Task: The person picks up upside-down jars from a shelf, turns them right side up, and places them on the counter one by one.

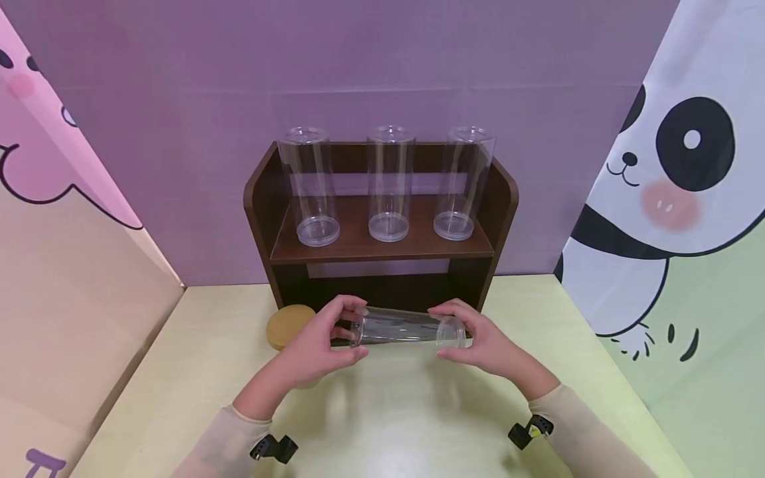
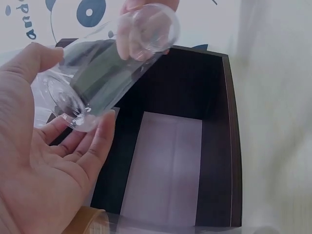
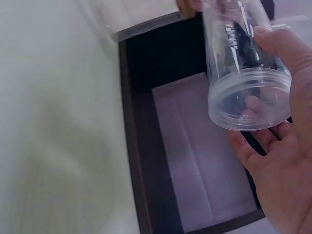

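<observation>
A clear plastic jar (image 1: pixel 399 326) lies sideways in the air between both hands, in front of the shelf's lower compartment. My left hand (image 1: pixel 323 342) grips its left end, thumb below and fingers above and behind in the head view. At the other end my right hand (image 1: pixel 487 344) holds the jar by its clear ridged rim (image 3: pixel 249 100), with thumb and fingers on opposite sides. The left wrist view shows the jar's rounded end (image 2: pixel 68 100) between the left thumb and fingers. Through the clear wall the shelf's dark wood shows.
A dark brown two-tier shelf (image 1: pixel 382 253) stands against the purple backdrop. On its upper board three clear cylinders (image 1: pixel 389 179) stand upright in a row. Left of the left hand is a container with a round tan lid (image 1: pixel 289 324), partly hidden. Pale table (image 1: pixel 388 425) surrounds the shelf.
</observation>
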Demonstrator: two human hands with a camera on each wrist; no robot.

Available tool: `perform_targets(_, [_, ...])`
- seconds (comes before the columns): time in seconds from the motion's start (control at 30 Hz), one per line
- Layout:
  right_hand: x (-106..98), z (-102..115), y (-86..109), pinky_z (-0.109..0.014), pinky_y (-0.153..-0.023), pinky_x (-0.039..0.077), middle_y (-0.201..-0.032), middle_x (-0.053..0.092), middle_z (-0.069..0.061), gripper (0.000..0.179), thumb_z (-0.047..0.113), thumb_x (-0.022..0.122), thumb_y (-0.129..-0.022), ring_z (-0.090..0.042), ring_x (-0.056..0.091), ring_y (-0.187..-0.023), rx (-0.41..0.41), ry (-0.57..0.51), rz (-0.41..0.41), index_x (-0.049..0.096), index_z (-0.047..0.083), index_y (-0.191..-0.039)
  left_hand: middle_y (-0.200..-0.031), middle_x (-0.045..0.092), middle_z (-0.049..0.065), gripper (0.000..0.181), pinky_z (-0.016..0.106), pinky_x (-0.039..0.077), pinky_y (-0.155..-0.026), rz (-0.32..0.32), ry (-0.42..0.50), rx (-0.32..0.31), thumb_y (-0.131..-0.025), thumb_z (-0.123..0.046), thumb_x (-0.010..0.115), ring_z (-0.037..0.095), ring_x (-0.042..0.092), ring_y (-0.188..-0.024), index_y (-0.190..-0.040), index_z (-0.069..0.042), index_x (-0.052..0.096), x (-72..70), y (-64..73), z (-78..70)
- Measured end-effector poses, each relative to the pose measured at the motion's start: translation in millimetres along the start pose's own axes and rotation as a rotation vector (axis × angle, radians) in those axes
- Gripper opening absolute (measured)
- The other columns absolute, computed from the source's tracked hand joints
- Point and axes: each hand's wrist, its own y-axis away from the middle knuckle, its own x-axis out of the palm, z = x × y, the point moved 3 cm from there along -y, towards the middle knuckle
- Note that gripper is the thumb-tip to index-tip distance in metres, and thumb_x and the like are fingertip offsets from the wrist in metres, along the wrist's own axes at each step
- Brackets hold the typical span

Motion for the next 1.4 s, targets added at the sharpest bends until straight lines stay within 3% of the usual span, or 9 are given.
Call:
perform_targets(0.1, [-8, 3, 0.1, -0.024, -0.115, 0.048, -0.150, 0.060, -0.017, 0.064, 0.004, 0.090, -0.092, -0.035, 0.055, -0.142, 0.006, -0.039, -0.025, 0.062, 0.004, -0.150, -0.145, 0.059, 0.011, 0.071, 0.036, 0.061, -0.105, 0.010, 0.009, -0.017, -0.095, -0.010, 0.087, 0.028, 0.064, -0.126, -0.155, -0.013, 0.048, 3.4, -0.7, 1.9])
perform_targets(0.2, [-13, 5, 0.2, -0.021, -0.118, 0.044, -0.148, 0.061, -0.018, 0.061, 0.001, 0.088, -0.092, -0.029, 0.056, -0.142, -0.018, -0.064, -0.048, 0.063, 0.003, -0.148, -0.146, 0.059, 0.012, 0.070, 0.036, 0.062, -0.104, -0.001, 0.038, -0.018, -0.095, -0.009, 0.087, 0.030, 0.064, -0.128, -0.154, -0.013, 0.049, 7.7, -1.4, 5.4])
perform_targets(0.33, [-19, 7, 0.2, -0.021, -0.118, 0.044, -0.146, 0.063, -0.015, 0.061, -0.006, 0.087, -0.090, -0.016, 0.058, -0.139, -0.065, -0.087, -0.061, 0.064, 0.006, -0.146, -0.147, 0.058, 0.013, 0.069, 0.034, 0.063, -0.101, -0.020, 0.134, -0.016, -0.094, -0.002, 0.086, 0.035, 0.065, -0.128, -0.153, -0.010, 0.051, 13.1, -2.1, 10.9])
perform_targets(0.53, [-26, 9, 1.1, -0.022, -0.117, 0.047, -0.146, 0.062, -0.017, 0.060, -0.011, 0.084, -0.091, -0.015, 0.059, -0.137, -0.107, -0.116, -0.059, 0.063, 0.002, -0.146, -0.147, 0.058, 0.017, 0.069, 0.035, 0.065, -0.096, -0.052, 0.250, -0.017, -0.093, 0.006, 0.085, 0.040, 0.068, -0.125, -0.152, -0.009, 0.053, 16.7, -2.4, 16.3])
perform_targets(0.83, [-33, 8, 5.5, -0.027, -0.098, 0.061, -0.146, 0.062, -0.009, 0.060, -0.010, 0.083, -0.092, -0.023, 0.068, -0.117, -0.056, -0.152, -0.051, 0.060, 0.000, -0.148, -0.149, 0.061, 0.016, 0.069, 0.036, 0.065, -0.095, -0.093, 0.260, -0.027, -0.091, 0.008, 0.085, 0.042, 0.068, -0.127, -0.151, -0.010, 0.055, 16.1, -2.2, 17.8])
perform_targets(1.0, [-35, 7, 7.4, -0.028, -0.100, 0.060, -0.148, 0.061, -0.013, 0.062, -0.010, 0.082, -0.093, -0.025, 0.069, -0.118, -0.034, -0.161, -0.045, 0.058, -0.001, -0.150, -0.148, 0.061, 0.017, 0.069, 0.036, 0.066, -0.095, -0.101, 0.285, -0.024, -0.091, 0.010, 0.083, 0.046, 0.065, -0.129, -0.151, -0.011, 0.055, 15.6, -1.5, 17.8])
perform_targets(1.17, [-36, 5, 8.4, -0.030, -0.103, 0.060, -0.151, 0.057, -0.017, 0.067, -0.006, 0.082, -0.094, -0.027, 0.068, -0.123, 0.026, -0.177, -0.023, 0.053, 0.002, -0.155, -0.148, 0.062, 0.016, 0.068, 0.036, 0.064, -0.098, -0.111, 0.281, -0.007, -0.093, 0.008, 0.083, 0.040, 0.063, -0.133, -0.151, -0.010, 0.056, 15.9, -1.6, 18.1])
perform_targets(1.4, [-38, 6, 9.3, -0.030, -0.105, 0.060, -0.153, 0.055, -0.018, 0.069, -0.007, 0.081, -0.094, -0.026, 0.068, -0.125, 0.025, -0.183, -0.021, 0.051, -0.001, -0.156, -0.148, 0.062, 0.016, 0.068, 0.033, 0.062, -0.101, -0.096, 0.261, -0.008, -0.093, 0.008, 0.083, 0.037, 0.064, -0.131, -0.153, -0.008, 0.053, 20.1, -3.2, 20.0])
